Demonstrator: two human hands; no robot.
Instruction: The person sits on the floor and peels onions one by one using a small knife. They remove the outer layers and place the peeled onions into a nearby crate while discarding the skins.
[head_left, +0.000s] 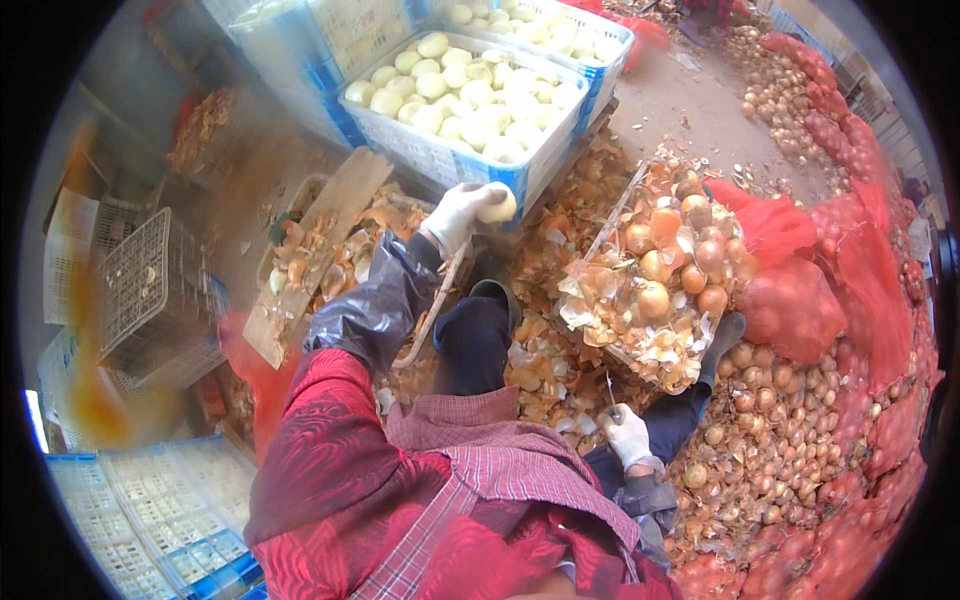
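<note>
My left hand (459, 217), in a white glove, grips a peeled onion (496, 204) just outside the near wall of a plastic crate (442, 161) heaped with peeled onions (476, 94). My right hand (627, 433), also gloved, is closed around the handle of a small knife (610, 390), its blade pointing up and away from me. Beyond that hand, unpeeled onions (654, 266) lie among loose skins in a shallow container (600, 232) between my legs and to the right.
Red mesh sacks of onions (795, 307) and loose onions (772, 405) cover the right side. Another crate of peeled onions (600, 64) stands behind the first. A wooden board (330, 240), a grey crate (135, 285) and blue-white crates (172, 502) are at left. Skins litter the floor.
</note>
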